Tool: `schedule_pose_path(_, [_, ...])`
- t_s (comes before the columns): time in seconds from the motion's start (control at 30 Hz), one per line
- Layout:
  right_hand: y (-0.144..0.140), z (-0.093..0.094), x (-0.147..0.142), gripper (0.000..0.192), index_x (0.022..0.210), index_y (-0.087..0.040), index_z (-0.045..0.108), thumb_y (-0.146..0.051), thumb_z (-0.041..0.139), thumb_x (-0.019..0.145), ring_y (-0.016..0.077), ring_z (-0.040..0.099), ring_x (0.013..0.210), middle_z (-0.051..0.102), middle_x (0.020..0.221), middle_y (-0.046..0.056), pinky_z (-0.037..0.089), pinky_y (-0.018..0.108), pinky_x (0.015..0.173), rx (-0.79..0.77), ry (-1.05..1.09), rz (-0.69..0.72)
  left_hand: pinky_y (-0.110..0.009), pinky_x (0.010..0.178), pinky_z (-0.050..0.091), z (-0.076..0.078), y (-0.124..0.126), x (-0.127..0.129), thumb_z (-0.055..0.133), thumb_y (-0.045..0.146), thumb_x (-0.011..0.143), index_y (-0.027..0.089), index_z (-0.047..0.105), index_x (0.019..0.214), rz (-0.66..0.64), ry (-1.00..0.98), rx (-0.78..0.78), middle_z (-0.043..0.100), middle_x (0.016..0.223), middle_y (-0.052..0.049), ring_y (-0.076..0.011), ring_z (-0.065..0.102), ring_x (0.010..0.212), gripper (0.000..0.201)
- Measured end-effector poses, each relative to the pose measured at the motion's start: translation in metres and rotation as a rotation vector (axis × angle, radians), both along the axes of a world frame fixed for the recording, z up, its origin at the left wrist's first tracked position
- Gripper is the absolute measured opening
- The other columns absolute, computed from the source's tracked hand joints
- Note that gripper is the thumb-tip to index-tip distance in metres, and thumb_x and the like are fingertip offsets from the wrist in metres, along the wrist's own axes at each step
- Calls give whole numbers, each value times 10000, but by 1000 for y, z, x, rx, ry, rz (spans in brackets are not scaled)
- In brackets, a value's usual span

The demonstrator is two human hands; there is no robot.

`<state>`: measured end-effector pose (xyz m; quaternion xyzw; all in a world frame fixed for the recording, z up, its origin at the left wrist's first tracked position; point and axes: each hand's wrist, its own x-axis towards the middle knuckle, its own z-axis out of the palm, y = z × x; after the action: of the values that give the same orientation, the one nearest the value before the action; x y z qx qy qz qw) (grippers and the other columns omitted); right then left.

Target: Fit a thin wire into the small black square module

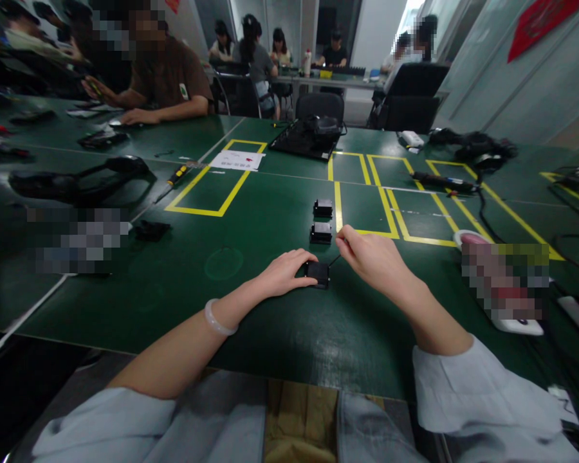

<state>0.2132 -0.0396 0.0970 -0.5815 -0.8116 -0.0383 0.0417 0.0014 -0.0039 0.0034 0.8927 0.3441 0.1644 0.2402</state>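
Clamping black box (321, 275) on near part of green surface (318, 347) with left grip (285, 272). Pinching thin dark rod (335, 260) in right grip (375, 256), angled toward box's right side. Just beyond, in line: two similar black blocks (321, 232).

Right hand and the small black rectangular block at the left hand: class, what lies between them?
In the head view, a thin dark rod slants from the right hand toward the block; contact is unclear.

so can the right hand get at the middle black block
Probably yes: the middle black block sits close to the right hand with nothing visible between, though that hand holds a thin dark tool.
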Motion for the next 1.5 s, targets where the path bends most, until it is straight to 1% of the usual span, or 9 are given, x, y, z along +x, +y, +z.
schedule_pose_path(0.07, [1,-1,1,371,1034,-183,561,-381,250,1000,184,623,659,704,788,72,206,282,535,5,-27,-17,-356,856,453,0,0,0,615,477,875,216,556,1158,1,-5,-1,599,1093,-71,-247,571,1004,390])
schedule_pose_path(0.17, [3,-2,2,363,1056,-178,565,-343,247,999,187,631,669,706,793,72,207,285,536,7,-27,-10,-352,856,454,0,0,0,618,474,874,214,556,1156,3,-1,-6,598,1095,-73,-248,570,1009,388])
schedule_pose_path(0.43, [1,-3,1,307,1155,-177,520,-248,293,960,176,630,708,701,862,54,247,273,554,4,89,53,-357,858,454,0,0,0,609,466,882,215,550,1159,-2,20,9,594,1102,-69,-245,569,1011,379])
schedule_pose_path(0.57, [1,-2,0,305,1111,-184,531,-297,279,980,176,628,692,698,824,50,249,270,550,0,84,26,-358,861,454,1,0,0,607,465,883,217,550,1157,-8,15,-1,595,1103,-70,-248,567,1018,374])
schedule_pose_path(0.7, [3,-4,1,358,1045,-190,557,-377,255,999,190,635,678,702,800,64,227,276,534,16,7,-4,-362,860,454,2,0,0,612,469,877,213,554,1159,-2,18,-10,594,1104,-75,-250,567,1008,385])
schedule_pose_path(0.93, [3,-4,1,331,1146,-187,536,-295,269,984,171,629,681,709,837,56,243,271,540,0,55,25,-364,855,455,2,-1,0,603,485,877,220,559,1156,5,4,-21,595,1107,-71,-251,568,1010,388])
schedule_pose_path(1.07, [1,-3,1,303,1144,-187,536,-255,303,963,174,632,709,711,873,55,253,269,550,-5,77,40,-361,854,455,2,0,0,607,477,878,216,558,1154,2,8,-18,594,1114,-73,-250,569,1011,383])
schedule_pose_path(1.3, [3,-1,0,360,1049,-181,569,-364,264,996,195,642,702,712,829,78,231,274,540,-19,3,-15,-363,862,453,0,0,0,619,482,867,220,561,1150,4,-3,-15,598,1109,-71,-251,569,1017,390])
schedule_pose_path(1.5, [3,-3,0,330,1135,-192,527,-307,255,987,182,637,694,709,835,63,233,266,539,-18,61,1,-367,859,452,1,0,0,608,490,875,220,559,1158,3,4,-8,595,1101,-73,-253,569,1010,395])
